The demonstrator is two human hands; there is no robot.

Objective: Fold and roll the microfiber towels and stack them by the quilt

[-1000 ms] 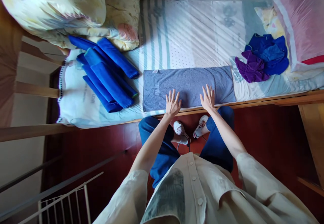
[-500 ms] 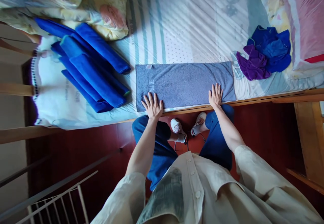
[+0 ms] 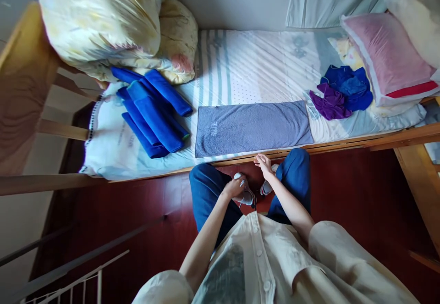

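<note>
"Left hand [image 3: 234, 188] loosely curled, any hold impossible to tell; right hand [image 3: 264, 164] half-open, nothing visible in it — both between the knees [image 3: 204, 175]."

"And the gray towel [image 3: 254, 132]?"

"Untouched — spread flat along the bed [image 3: 268, 65]'s front edge, between rolled blue cloths [image 3: 154, 116] at left and a crumpled purple cloth [image 3: 330, 101] at right."

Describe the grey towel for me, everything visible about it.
The grey towel is a long rectangle with a bluish tint and a fuzzy, terry-like surface. Pale lettering, too small to read surely, runs across near its left end. It lies spread out, slightly rippled, along the front edge of the bed, between rolled blue cloths and a crumpled purple cloth. It rests on the bedsheet; neither hand appears to touch it.
</note>
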